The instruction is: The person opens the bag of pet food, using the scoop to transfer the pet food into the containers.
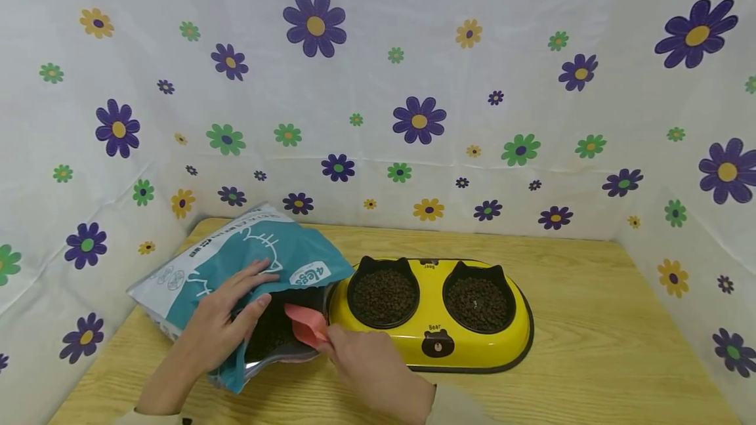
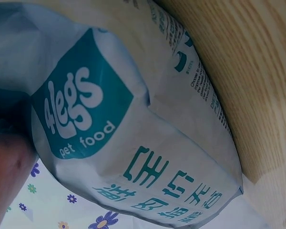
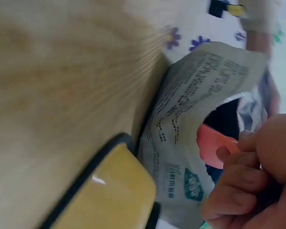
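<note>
A teal and white pet food bag [image 1: 230,254] lies on its side, its mouth facing right and dark kibble inside. My left hand [image 1: 221,323] holds the bag at its mouth, with the fingers over the upper side and the thumb at the opening. My right hand [image 1: 378,366] grips the handle of a pink scoop [image 1: 308,326], whose head is at the bag's mouth. In the right wrist view the scoop [image 3: 213,145] sits partly inside the opening, with curled fingers round its handle. The left wrist view shows the printed bag [image 2: 109,133] close up.
A yellow double pet bowl [image 1: 434,307] with a bear print stands right of the bag. Its two black cat-eared bowls, left [image 1: 384,297] and right [image 1: 478,300], hold brown kibble. Everything rests on a wooden table [image 1: 602,346], with flower-print cloth [image 1: 366,84] behind and at the sides.
</note>
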The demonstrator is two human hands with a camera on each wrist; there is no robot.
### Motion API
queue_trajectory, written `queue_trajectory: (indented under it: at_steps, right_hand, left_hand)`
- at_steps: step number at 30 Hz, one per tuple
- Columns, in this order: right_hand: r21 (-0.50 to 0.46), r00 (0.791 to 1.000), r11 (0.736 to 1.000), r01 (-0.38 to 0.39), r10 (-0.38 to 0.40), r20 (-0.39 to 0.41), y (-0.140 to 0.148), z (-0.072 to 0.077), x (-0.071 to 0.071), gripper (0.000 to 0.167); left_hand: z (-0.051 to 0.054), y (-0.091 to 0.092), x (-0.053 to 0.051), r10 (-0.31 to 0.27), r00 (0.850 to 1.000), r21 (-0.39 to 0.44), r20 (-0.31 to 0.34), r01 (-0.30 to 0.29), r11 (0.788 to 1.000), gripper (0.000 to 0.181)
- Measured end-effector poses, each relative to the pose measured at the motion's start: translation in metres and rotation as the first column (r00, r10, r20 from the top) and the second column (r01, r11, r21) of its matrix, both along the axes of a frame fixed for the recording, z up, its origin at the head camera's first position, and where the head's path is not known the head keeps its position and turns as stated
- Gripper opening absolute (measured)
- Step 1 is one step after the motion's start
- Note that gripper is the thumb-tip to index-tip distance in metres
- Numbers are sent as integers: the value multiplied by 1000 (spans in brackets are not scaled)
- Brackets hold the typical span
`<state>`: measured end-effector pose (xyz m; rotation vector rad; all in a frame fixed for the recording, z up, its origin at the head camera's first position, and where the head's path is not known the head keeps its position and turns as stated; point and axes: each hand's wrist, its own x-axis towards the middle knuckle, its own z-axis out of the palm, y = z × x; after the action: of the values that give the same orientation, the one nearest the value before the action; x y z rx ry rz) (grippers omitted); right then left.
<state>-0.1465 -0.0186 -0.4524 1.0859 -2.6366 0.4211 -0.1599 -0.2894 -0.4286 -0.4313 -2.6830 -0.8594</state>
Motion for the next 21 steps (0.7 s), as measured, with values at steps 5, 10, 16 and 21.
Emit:
queue_trajectory:
  at_steps: [5,10,16,21]
  right_hand:
    - [145,921,984,107,-43,-387,-23,-6,-3,18]
    - [185,853,968,168,-48,-520,-34,-14,-10,15]
    - [195,927,973,127,-46,-372,-41,-19,-11,14]
    - [-66,998,996,59,-58,12,-41,-16,-11,25]
  left_hand:
    - [0,0,0,8,1000,-6,-9,-8,1000,34]
    - [-1,0,1,5,1000,-4,-18,-5,1000,33]
    - [-1,1,1,-1,1000,5,-19,1,1000,34]
    - [0,1,0,-16,999,27,-38,17,999,34]
